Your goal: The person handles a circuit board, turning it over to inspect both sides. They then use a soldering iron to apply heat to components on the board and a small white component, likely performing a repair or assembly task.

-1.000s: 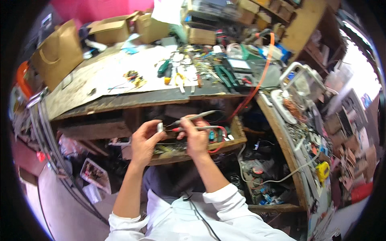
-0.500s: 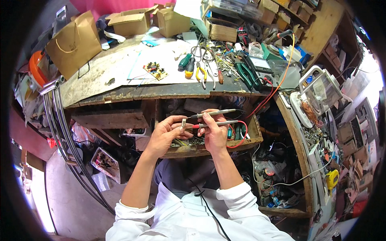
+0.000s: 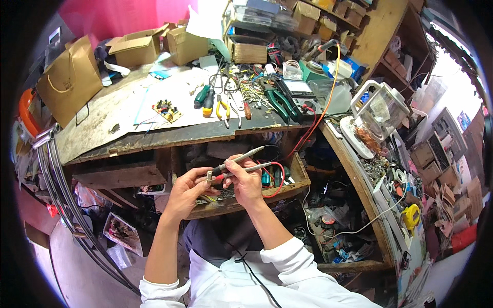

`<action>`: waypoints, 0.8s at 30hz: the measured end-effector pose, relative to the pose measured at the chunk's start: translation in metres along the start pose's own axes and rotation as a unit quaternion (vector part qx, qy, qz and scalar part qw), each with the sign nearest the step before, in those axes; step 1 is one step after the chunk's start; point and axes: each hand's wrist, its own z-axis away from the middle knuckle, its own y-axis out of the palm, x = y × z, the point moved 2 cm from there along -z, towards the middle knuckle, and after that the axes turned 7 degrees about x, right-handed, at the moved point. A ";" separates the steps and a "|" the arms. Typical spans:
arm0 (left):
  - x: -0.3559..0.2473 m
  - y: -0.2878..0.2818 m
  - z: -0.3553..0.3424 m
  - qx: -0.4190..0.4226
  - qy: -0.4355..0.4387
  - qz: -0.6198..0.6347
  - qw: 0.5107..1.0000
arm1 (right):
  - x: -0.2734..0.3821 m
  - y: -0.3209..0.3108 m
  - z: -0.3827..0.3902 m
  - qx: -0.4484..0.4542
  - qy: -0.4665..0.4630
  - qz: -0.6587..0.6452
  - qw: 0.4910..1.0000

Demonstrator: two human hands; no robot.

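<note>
Head view, looking down past our white sleeves: our right hand (image 3: 247,180) is closed around two grey test probes (image 3: 241,163), held side by side like chopsticks, their tips pointing toward our left. Our left hand (image 3: 186,191) pinches a small pale part (image 3: 209,176) between thumb and forefinger, right where the probe tips meet it. What the part is we cannot tell; it is too small in the frame.

Just beyond the knuckles, a red lead (image 3: 272,179) loops away from the probes and down into the open wooden drawer (image 3: 298,179) below the hands, among green and dark odds and ends. Farther out sits the crowded workbench (image 3: 102,128): a small circuit board (image 3: 166,109) on a white sheet, screwdrivers (image 3: 204,97), yellow-handled pliers (image 3: 222,109), and a meter (image 3: 298,88) well behind our fingers.

We judge the grip the weak point. With both probes in one fist, the tips could slide together and touch, spoiling any reading. The part is held only by fingertips over the drawer; a slip would drop it into the clutter there. The slack red lead could also snag on the drawer's front edge and tug the probes off their mark.
</note>
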 end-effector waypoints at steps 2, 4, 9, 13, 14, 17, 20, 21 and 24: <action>0.001 -0.001 0.000 0.004 0.008 0.006 1.000 | -0.001 -0.001 0.000 0.003 0.000 -0.003 1.000; 0.003 -0.001 0.000 -0.001 0.015 0.011 1.000 | -0.001 -0.001 0.000 0.005 0.000 -0.002 1.000; -0.001 0.005 0.001 -0.023 0.026 0.012 0.999 | -0.001 -0.001 0.001 0.003 0.002 -0.006 1.000; -0.002 0.003 0.001 -0.007 0.022 0.010 1.000 | -0.005 -0.006 0.000 0.012 0.004 -0.004 1.000; -0.002 0.003 0.001 0.000 0.021 0.019 1.000 | -0.005 -0.007 -0.001 0.017 0.003 -0.002 1.000; 0.000 0.002 0.001 0.012 0.018 0.028 0.999 | -0.005 -0.006 0.000 0.015 0.008 -0.008 1.000; 0.000 0.002 0.000 0.019 0.019 0.030 0.999 | -0.003 -0.005 0.001 0.013 0.006 -0.013 1.000; 0.000 0.003 0.000 0.021 0.020 0.032 0.999 | -0.003 -0.003 0.001 0.014 0.006 -0.014 1.000; 0.001 0.001 0.001 0.018 0.024 0.029 0.999 | -0.001 -0.001 0.000 0.016 0.011 -0.014 1.000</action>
